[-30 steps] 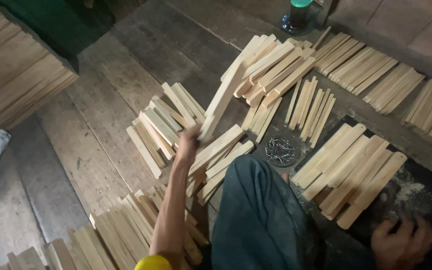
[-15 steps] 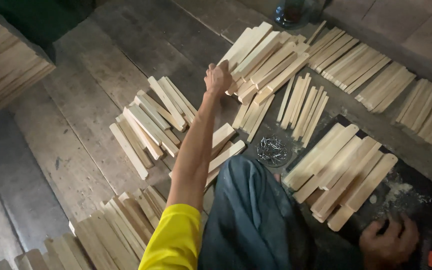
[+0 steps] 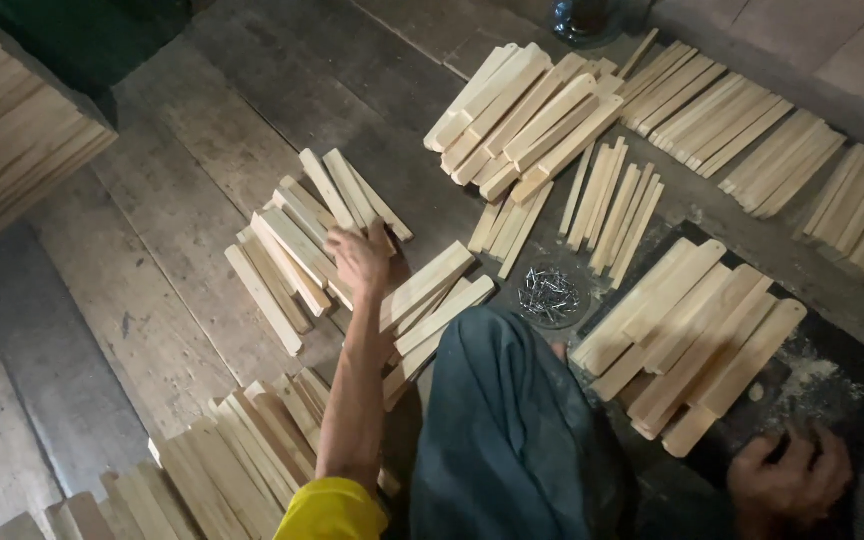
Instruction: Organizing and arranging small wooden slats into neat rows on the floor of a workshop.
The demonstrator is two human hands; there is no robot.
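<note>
The person sits on the wooden floor (image 3: 182,230) with a knee in dark green cloth (image 3: 512,430) poking out in front. Down by the near edge, the right hand (image 3: 787,480) rests on a dark mat (image 3: 832,370); its fingers are curled, and I cannot tell if that grip holds anything. The left arm has a yellow sleeve (image 3: 332,512) and stretches out ahead. The left hand (image 3: 362,262) lies on a small heap of short wooden slats (image 3: 297,250). Its fingers are bent down over the top slats, touching them, but I cannot tell if the grip has closed on one. Just to the right of that grip, a few longer slats (image 3: 432,300) lie slanted next to the knee. Closer in than the grip, beside the sleeve, is another heap of slats (image 3: 242,460). A bit further right of the grip sits a little round pile of nails (image 3: 550,295). Past the nails, on the mat, is a row of wide slats (image 3: 692,335). Far beyond the grip is a big stack of pale slats (image 3: 527,115), with more rows (image 3: 752,140) running off to the right. Way off to the left of the grip sits a tall stack of boards (image 3: 12,150).
</note>
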